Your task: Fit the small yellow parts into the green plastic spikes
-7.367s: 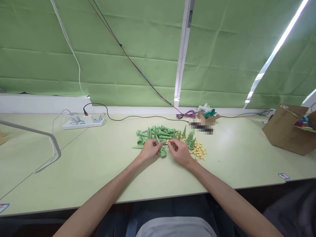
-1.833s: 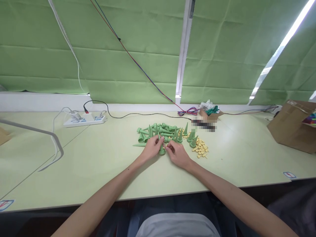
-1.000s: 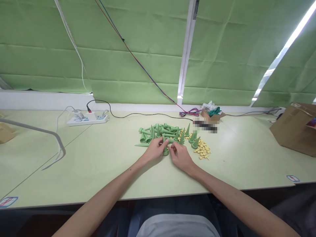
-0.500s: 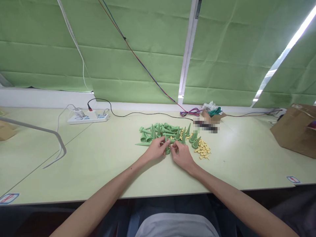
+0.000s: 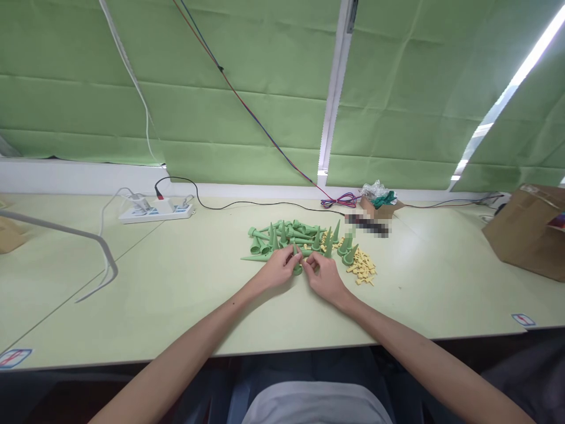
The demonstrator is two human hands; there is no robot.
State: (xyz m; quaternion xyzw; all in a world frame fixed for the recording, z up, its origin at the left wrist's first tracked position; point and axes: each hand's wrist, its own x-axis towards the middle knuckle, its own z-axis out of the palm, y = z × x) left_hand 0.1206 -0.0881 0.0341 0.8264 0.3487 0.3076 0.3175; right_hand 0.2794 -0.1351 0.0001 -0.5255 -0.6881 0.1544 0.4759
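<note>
L grip (image 5: 277, 267) on grn spike (image 5: 298, 270), tbl labels (image 5: 523, 320) illegible.

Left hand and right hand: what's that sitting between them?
In the head view, a green cone, held by the left hand; anything tiny at the right hand is too small to tell.

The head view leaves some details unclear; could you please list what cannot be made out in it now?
All in the head view:
Right hand: whether it pinches anything; too small, and its own curl covers the spot.
Green cone in the left hand: its middle, hidden by that hand.
Dark item: what it is, blurred by pixelation.
Large cardboard box: its right side, cut off by the picture's edge.
</note>
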